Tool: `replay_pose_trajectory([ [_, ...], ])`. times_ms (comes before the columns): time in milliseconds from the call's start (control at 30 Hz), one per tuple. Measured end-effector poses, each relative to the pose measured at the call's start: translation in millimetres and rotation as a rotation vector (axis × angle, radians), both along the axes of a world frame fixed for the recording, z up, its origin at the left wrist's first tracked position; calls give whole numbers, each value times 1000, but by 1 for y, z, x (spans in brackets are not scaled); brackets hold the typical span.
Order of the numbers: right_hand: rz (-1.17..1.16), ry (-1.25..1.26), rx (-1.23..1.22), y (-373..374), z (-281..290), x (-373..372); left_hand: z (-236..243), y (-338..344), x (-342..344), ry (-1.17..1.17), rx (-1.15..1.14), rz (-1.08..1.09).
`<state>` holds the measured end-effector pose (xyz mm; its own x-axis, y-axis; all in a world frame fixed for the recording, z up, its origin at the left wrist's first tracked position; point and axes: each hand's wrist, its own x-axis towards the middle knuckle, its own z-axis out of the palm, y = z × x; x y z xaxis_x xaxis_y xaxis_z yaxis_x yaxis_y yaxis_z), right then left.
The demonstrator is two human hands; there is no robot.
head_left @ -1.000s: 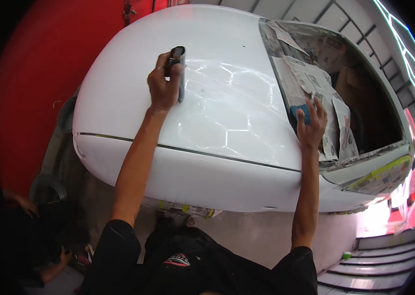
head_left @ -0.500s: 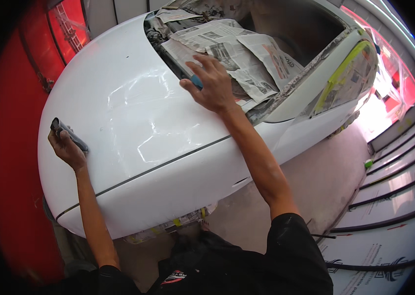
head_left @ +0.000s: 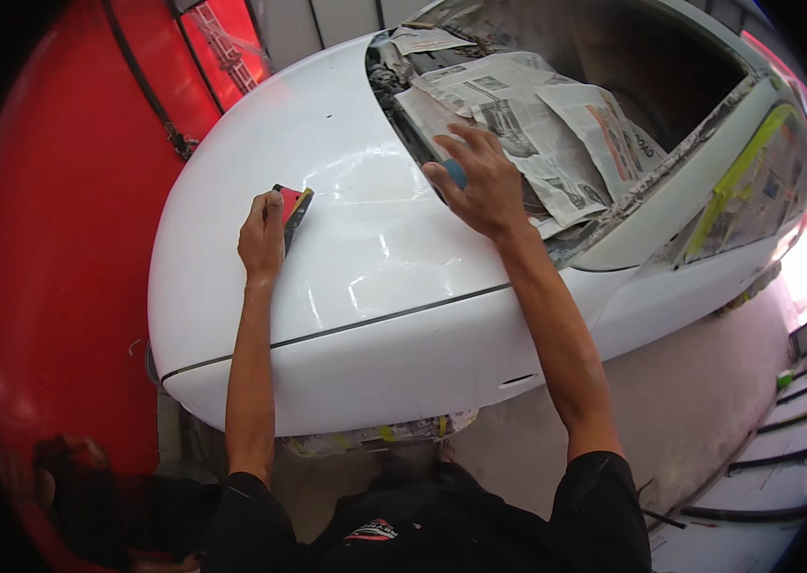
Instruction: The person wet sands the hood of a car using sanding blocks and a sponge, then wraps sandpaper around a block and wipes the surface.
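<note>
A white car hood (head_left: 232,258) spreads under both my hands, glossy with light reflections. My left hand (head_left: 262,239) grips a sanding block (head_left: 295,202) with a red face, a yellow edge and a dark sheet on it, held tilted over the hood's middle. To the right, my right hand (head_left: 485,186) is above the hood's rear edge with its fingers curved and apart. A small rounded blue thing (head_left: 455,173), perhaps a sponge, sits between its thumb and fingers, mostly hidden by the hand.
Newspaper sheets (head_left: 518,115) cover the windshield opening behind the hood. Yellow-green tape (head_left: 743,181) edges the papered side window. A red glossy wall (head_left: 60,258) stands at the left, and a panelled wall (head_left: 785,458) at the right. Pale floor (head_left: 652,382) shows beside the car.
My left hand has brought the sanding block from the hood's front toward its middle, closer to my right hand, and its red face now shows. The view has turned, shifting the car rightward.
</note>
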<state>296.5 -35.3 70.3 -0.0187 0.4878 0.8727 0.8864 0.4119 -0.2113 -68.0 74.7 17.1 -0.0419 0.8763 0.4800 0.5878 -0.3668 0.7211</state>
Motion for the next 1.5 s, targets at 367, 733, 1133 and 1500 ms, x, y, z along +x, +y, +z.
replay_pose_trajectory([
  [367, 74, -32, -37, 6, -1, -17, -5, -7, -17, -151, 2, 20],
  [733, 15, -139, -99, 12, -6, 2, 17, -34, -5, -66, -52, 34],
  [1133, -87, -445, -40, 10, -9, -24, 7, -31, 5, 47, 69, -139],
  [1500, -255, -345, -43, -18, -15, -40, 14, -44, 10, 107, 204, -304],
])
